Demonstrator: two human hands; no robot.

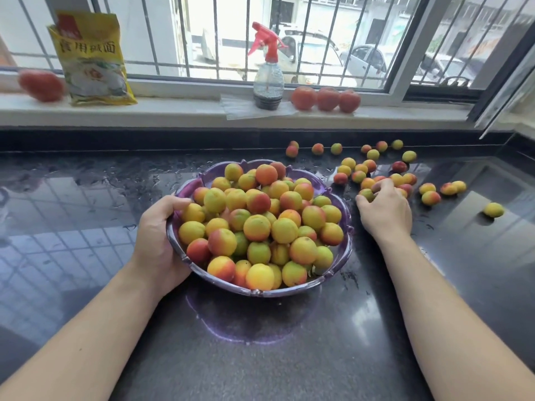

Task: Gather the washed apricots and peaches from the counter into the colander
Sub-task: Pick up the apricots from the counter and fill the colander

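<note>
Purple colander (344, 215) sits mid-counter (86, 227), rim up, heaped with apricots and peaches (257, 227); roughly round, no clear long axis. Left hand (156, 244) grips its left rim, thumb hooked over the edge. Right hand (385, 209) curls over loose fruit (373, 169) scattered toward the counter's back-right edge. On the windowsill (173, 108): yellow bag (92, 59) reading 食用碱面, red-topped spray bottle (267, 70), tomatoes (325, 98).

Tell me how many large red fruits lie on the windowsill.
4: one left of the yellow bag; three in a row right of the spray bottle. None seems hidden.
</note>
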